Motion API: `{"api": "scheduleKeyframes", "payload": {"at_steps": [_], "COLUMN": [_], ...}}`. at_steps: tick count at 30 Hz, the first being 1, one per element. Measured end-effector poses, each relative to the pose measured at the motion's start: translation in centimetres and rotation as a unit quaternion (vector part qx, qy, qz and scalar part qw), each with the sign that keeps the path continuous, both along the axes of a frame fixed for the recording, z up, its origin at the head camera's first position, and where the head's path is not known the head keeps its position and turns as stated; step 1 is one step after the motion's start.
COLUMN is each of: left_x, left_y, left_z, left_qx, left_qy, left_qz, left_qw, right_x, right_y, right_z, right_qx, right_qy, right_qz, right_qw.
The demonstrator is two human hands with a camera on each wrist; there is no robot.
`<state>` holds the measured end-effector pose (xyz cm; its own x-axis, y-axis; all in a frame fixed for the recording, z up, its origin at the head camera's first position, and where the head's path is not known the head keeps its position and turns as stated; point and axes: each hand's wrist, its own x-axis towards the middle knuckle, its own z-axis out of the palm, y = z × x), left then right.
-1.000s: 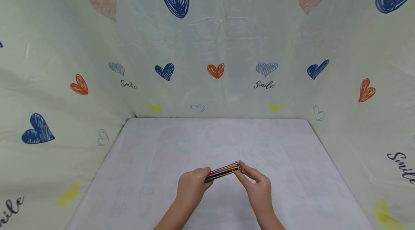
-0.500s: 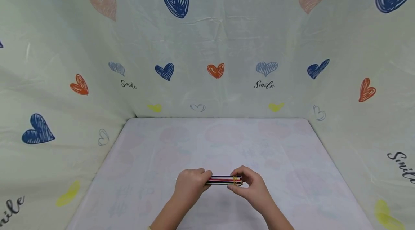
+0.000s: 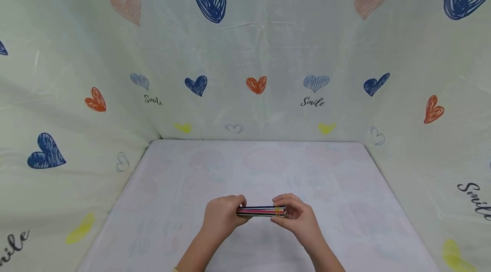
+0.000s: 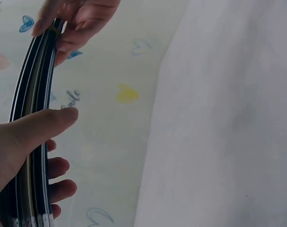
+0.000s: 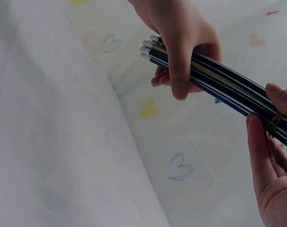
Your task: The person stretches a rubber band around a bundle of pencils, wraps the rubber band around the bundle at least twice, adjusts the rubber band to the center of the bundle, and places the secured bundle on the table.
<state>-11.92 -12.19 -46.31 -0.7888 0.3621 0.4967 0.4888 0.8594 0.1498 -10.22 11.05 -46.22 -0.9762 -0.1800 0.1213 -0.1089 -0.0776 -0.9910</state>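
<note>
A bundle of striped pencils is held level above the table, between both hands. My left hand grips its left part, thumb on the near side and fingers curled round behind. In the right wrist view, metal-capped ends stick out past that hand. A yellowish rubber band wraps the bundle close to its other end. My right hand pinches this banded end between thumb and fingers. The left wrist view shows the pencils running from the left palm up to the right fingertips.
A white-covered table lies under the hands. Behind it and at both sides hangs a pale curtain printed with hearts and the word "Smile".
The bundle, earlier tilted up to the right, has turned level. My right hand has shifted from its tip to around the banded end; my left hand has moved slightly left, baring more pencil.
</note>
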Motion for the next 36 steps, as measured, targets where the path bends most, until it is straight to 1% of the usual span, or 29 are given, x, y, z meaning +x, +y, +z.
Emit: {"api": "scheduleKeyframes", "payload": {"at_steps": [3, 5, 7, 9, 10, 11, 12, 13, 16, 17, 18, 20, 22, 23, 25, 28, 30, 32, 34, 36], "left_x": [0.0, 0.0, 0.1, 0.2, 0.3, 0.4, 0.4, 0.5, 0.5, 0.4, 0.3, 0.1, -0.1, -0.2, -0.3, -0.3, -0.3, -0.2, -0.2, -0.2], "left_y": [-0.9, -1.5, -2.0, -2.3, -2.4, -2.5, -2.5, -2.5, -2.4, -2.4, -2.4, -2.2, -2.0, -1.9, -1.6, -1.3, -1.2, -1.2, -1.4, -1.7], "left_z": [0.2, 0.3, 0.3, 0.2, 0.0, -0.1, -0.2, -0.3, -0.6, -0.6, -0.6, -0.6, -0.5, -0.5, -0.5, -0.6, -0.8, -0.8, -0.9, -0.9], "left_qx": [0.033, 0.061, 0.097, 0.151, 0.185, 0.226, 0.267, 0.308, 0.424, 0.453, 0.474, 0.507, 0.528, 0.536, 0.562, 0.602, 0.618, 0.612, 0.6, 0.582], "left_qy": [-0.049, -0.067, -0.082, -0.105, -0.122, -0.141, -0.162, -0.183, -0.232, -0.24, -0.245, -0.246, -0.239, -0.235, -0.239, -0.256, -0.27, -0.281, -0.292, -0.306], "left_qz": [0.017, 0.022, 0.025, 0.026, 0.028, 0.028, 0.03, 0.034, 0.037, 0.032, 0.025, 0.005, -0.018, -0.022, -0.02, -0.001, 0.006, 0.004, -0.005, -0.014], "left_qw": [0.9981, 0.9956, 0.9916, 0.9826, 0.9747, 0.9636, 0.9495, 0.9332, 0.8749, 0.8577, 0.8452, 0.8264, 0.8146, 0.8107, 0.7917, 0.7564, 0.7386, 0.7388, 0.7452, 0.7538], "right_x": [-0.1, -0.2, -0.3, -0.6, -0.7, -0.8, -1.0, -1.1, -1.7, -1.9, -2.1, -2.7, -3.3, -3.5, -3.9, -4.4, -4.6, -4.7, -4.8, -4.8], "right_y": [0.1, 0.2, 0.5, 0.7, 0.9, 1.0, 1.2, 1.3, 1.6, 1.6, 1.6, 1.5, 1.3, 1.2, 1.0, 0.9, 0.9, 1.0, 1.2, 1.2], "right_z": [0.1, 0.1, 0.0, -0.3, -0.4, -0.5, -0.6, -0.7, -0.9, -1.0, -1.0, -1.0, -1.0, -1.0, -0.8, -0.5, -0.2, 0.1, 0.4, 0.6], "right_qx": [-0.008, -0.015, -0.017, -0.02, -0.022, -0.024, -0.026, -0.029, -0.039, -0.04, -0.042, -0.044, -0.044, -0.04, -0.034, -0.015, -0.001, 0.019, 0.038, 0.056], "right_qy": [-0.025, -0.035, -0.036, -0.035, -0.035, -0.037, -0.038, -0.039, -0.039, -0.038, -0.037, -0.035, -0.034, -0.036, -0.039, -0.039, -0.038, -0.041, -0.052, -0.062], "right_qz": [-0.017, -0.023, -0.024, -0.026, -0.028, -0.03, -0.031, -0.033, -0.036, -0.035, -0.033, -0.026, -0.015, -0.011, -0.003, 0.001, 0.003, 0.007, 0.014, 0.025], "right_qw": [1.0, 0.999, 0.999, 0.999, 0.999, 0.999, 0.998, 0.998, 0.998, 0.998, 0.998, 0.998, 0.998, 0.999, 0.999, 0.999, 0.999, 0.999, 0.998, 0.996]}}
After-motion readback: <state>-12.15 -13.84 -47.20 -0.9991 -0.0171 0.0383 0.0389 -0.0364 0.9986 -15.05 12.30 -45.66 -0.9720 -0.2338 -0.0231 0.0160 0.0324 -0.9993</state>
